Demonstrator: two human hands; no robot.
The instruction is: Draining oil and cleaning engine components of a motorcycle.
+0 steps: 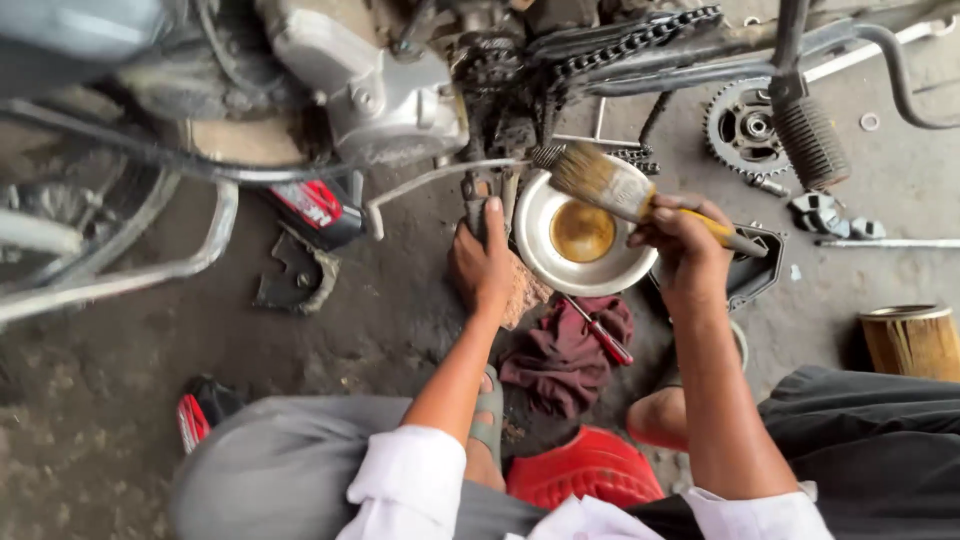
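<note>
Head view: paintbrush [618, 188] being gripped by right hand [688, 245], fingers fully closed on handle; long axis slanting up-left, bristles toward chain [620, 45], above bowl [545, 255]. Left hand [482, 262] being pressed on brick [522, 290], nearer engine [385, 90].

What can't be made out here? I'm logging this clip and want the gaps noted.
- Left hand, head view: what it grips is hidden under the palm.
- Bowl: right rim hidden by the right hand and brush.
- Motorcycle engine: cut off by the top edge.
- Tin can: cut by the right edge.
</note>
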